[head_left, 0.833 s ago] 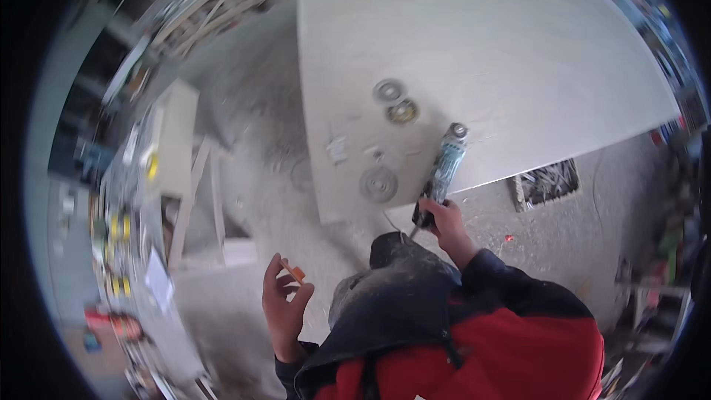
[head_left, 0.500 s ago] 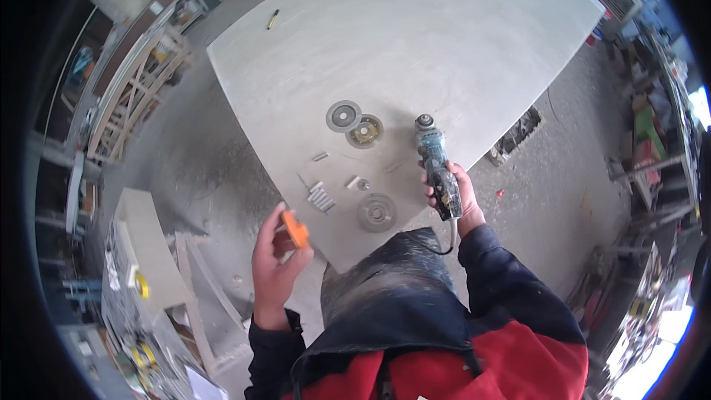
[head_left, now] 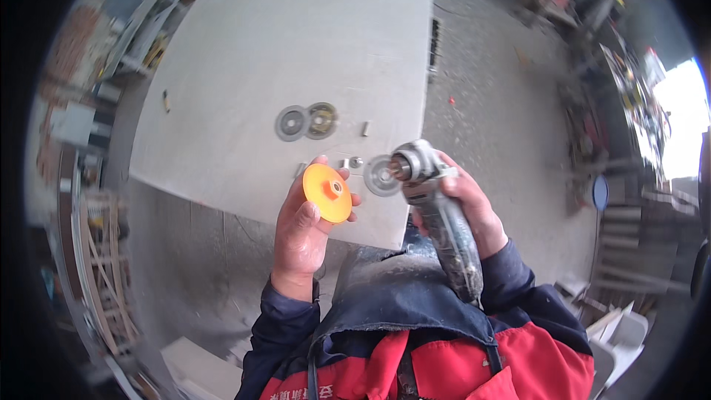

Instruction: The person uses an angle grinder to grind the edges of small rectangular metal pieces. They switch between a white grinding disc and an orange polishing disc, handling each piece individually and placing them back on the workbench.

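My left hand (head_left: pixel 298 244) grips an orange backing pad (head_left: pixel 317 187) by its edge, its round hub facing up and to the right. My right hand (head_left: pixel 480 211) is closed around the body of a worn, dusty angle grinder (head_left: pixel 448 233). The grinder's head points up and left toward the pad, its spindle bare; pad and spindle are apart. Beyond my hands, a grey disc (head_left: pixel 290 124) overlaps a yellow-centred disc (head_left: pixel 323 119) on the table. Another disc (head_left: pixel 376 176) lies partly behind the grinder head. A small metal nut (head_left: pixel 356 162) and a short cylinder (head_left: pixel 365 129) lie nearby.
The large pale tabletop (head_left: pixel 296 44) spreads ahead and left, with a marker (head_left: pixel 167 101) near its left side. Wooden frames (head_left: pixel 104 252) stand at the left. Cluttered shelving lines the right, with a blue round item (head_left: pixel 600 192) and a white chair (head_left: pixel 626 341).
The view has swung to the right. Both hands have come closer together and nearer to me; the pad's hub side has turned upward, and the grinder head now tilts toward it.
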`<state>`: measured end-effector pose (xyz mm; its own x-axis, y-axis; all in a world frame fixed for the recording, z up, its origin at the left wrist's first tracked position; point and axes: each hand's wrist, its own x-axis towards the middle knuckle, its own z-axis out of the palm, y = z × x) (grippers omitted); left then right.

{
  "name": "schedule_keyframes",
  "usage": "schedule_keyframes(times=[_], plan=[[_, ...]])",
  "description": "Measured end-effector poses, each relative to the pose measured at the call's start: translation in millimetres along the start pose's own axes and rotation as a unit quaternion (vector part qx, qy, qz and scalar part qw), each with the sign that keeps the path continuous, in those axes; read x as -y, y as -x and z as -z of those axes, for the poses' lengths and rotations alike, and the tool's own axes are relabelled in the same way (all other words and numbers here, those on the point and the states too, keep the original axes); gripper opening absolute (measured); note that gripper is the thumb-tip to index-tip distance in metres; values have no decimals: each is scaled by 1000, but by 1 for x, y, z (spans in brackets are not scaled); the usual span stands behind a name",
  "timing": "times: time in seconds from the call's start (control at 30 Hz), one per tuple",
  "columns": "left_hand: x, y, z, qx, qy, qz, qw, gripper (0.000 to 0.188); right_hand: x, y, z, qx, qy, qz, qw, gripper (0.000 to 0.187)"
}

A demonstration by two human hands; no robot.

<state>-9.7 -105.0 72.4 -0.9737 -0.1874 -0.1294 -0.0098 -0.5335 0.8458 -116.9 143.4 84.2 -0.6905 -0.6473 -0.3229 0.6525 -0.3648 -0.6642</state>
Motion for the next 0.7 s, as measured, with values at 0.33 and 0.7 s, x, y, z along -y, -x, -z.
schedule_keyframes(times=[0.33, 0.7], plan=[[28, -4, -69, 52, -106, 62, 991, 80, 19, 54, 27, -26, 153, 45, 987, 74], [56, -5, -124, -6, -91, 51, 995, 78, 41, 58, 75, 8, 239, 106, 965, 72]])
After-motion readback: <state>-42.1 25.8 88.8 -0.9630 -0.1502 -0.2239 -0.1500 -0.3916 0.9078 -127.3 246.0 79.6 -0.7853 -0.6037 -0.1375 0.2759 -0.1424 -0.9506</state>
